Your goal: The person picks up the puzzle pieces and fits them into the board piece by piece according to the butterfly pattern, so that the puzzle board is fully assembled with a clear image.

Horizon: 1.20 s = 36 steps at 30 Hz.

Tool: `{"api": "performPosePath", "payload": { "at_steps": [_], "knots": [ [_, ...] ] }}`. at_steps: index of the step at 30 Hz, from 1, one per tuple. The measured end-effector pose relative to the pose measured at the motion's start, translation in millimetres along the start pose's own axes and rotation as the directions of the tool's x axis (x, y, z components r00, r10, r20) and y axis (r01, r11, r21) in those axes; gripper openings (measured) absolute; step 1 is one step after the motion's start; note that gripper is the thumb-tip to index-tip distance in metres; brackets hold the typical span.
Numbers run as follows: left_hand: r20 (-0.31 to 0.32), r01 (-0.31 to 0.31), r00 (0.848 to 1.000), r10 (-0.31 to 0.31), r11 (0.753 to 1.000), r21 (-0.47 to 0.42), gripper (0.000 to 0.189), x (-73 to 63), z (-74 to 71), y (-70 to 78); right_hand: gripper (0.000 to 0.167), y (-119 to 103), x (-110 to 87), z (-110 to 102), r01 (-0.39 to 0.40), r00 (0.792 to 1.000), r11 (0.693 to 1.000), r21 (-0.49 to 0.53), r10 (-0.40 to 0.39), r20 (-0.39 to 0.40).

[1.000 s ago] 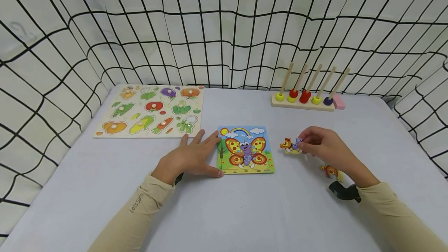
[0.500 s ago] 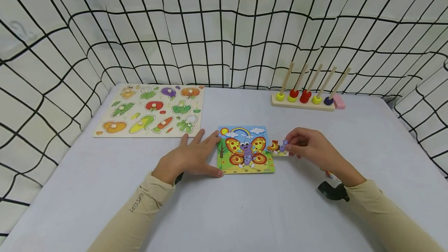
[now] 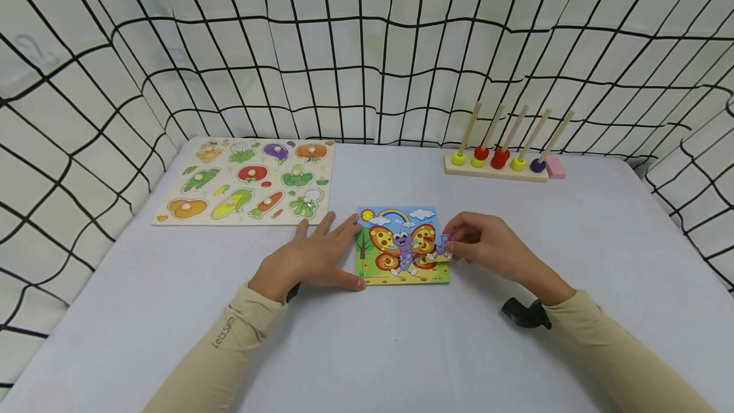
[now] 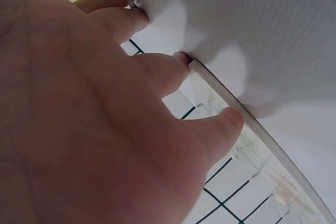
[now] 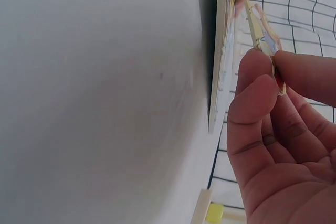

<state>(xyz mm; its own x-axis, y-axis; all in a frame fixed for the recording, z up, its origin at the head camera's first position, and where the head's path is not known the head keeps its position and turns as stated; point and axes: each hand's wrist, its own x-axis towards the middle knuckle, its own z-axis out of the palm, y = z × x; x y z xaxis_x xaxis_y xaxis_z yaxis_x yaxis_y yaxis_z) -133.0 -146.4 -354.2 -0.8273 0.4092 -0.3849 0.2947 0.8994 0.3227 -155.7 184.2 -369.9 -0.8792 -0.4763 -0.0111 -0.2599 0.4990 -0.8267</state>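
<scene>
A square butterfly puzzle board [image 3: 375, 275] lies on the table in front of the person. The left hand [image 3: 312, 261] is spread flat at its left side, with thumb and a fingertip touching the board's edge. In the left wrist view, other fingertips of the left hand [image 4: 105, 108] reach the edge of the vegetable board. Between thumb and fingers, the right hand [image 3: 487, 244] pinches a puzzle piece [image 3: 443, 248] printed with a purple body and part of a wing. The right wrist view shows this piece [image 5: 258, 27] tilted and held above the board's right part.
A vegetable peg puzzle [image 3: 229, 199] lies at the back left. At the back right stands a wooden peg stacker [image 3: 496, 173] with coloured beads, beside a pink block [image 3: 554, 167]. Black netting [image 3: 375, 69] over white walls surrounds the table.
The right hand has carried the pinched puzzle piece leftward from the table to over the board's right side. A second loose piece is now hidden by the right arm. The left hand stays put.
</scene>
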Motion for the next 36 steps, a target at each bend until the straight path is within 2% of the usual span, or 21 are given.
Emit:
{"api": "performPosePath", "payload": {
  "at_steps": [5, 12, 24, 36],
  "knots": [
    [0.001, -0.002, 1.0, 0.002, 1.0, -0.002, 0.106, 0.1, 0.3, -0.7, 0.014, -3.7, 4.2, 7.7, 0.032, 0.999, 0.999, 0.0, -0.032, 0.007],
    [0.0, -0.003, 1.0, 0.003, 1.0, 0.006, 0.106, 0.7, 0.5, -0.9, 0.006, -11.7, 11.5, 16.3, 0.026, 0.999, 1.0, -0.005, -0.026, 0.025],
    [0.007, 0.002, 1.0, -0.001, 1.0, -0.005, 0.106, 0.1, -1.0, 1.1, 0.008, -19.6, 20.2, 33.6, 0.077, 0.994, 0.997, 0.021, -0.079, 0.075],
    [0.011, 0.007, 1.0, -0.007, 1.0, -0.005, 0.107, 0.5, -0.2, 0.1, 0.003, -25.8, 23.9, 40.3, 0.117, 0.99, 0.989, -0.088, -0.11, 0.083]
  ]
}}
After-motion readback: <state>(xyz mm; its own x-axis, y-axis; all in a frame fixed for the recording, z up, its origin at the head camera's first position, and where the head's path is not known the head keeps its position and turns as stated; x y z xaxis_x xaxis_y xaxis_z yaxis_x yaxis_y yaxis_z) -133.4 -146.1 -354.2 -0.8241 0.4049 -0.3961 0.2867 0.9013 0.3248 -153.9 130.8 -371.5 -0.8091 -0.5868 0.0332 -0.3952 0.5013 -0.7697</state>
